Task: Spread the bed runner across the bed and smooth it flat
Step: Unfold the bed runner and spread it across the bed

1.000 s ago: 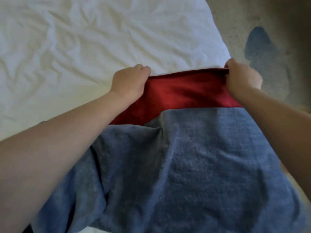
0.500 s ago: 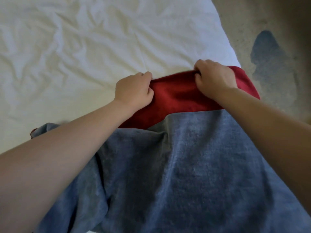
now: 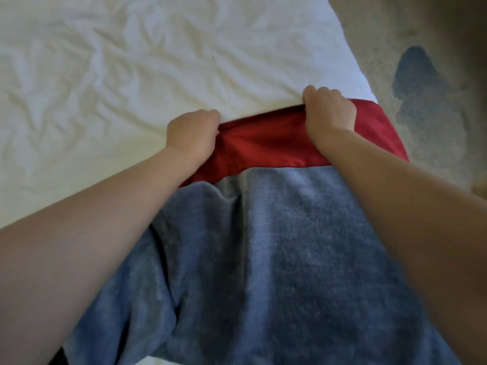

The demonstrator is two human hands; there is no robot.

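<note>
Smooth, faintly glossy red cloth runner point(image 3: 266, 143); matt, wrinkled white cotton-like sheet point(image 3: 131, 75); coarse, speckled carpet point(image 3: 395, 35).

right hand point(image 3: 329, 115) slid inward along the red runner point(image 3: 263, 143) edge.

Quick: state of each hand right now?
Left hand: grips the runner at its red edge.
Right hand: grips the same edge.

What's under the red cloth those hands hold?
The wrinkled white sheet shows past the red runner and seems to run beneath it; that part is hidden. Its near side is hidden by blue-grey cloth.
</note>
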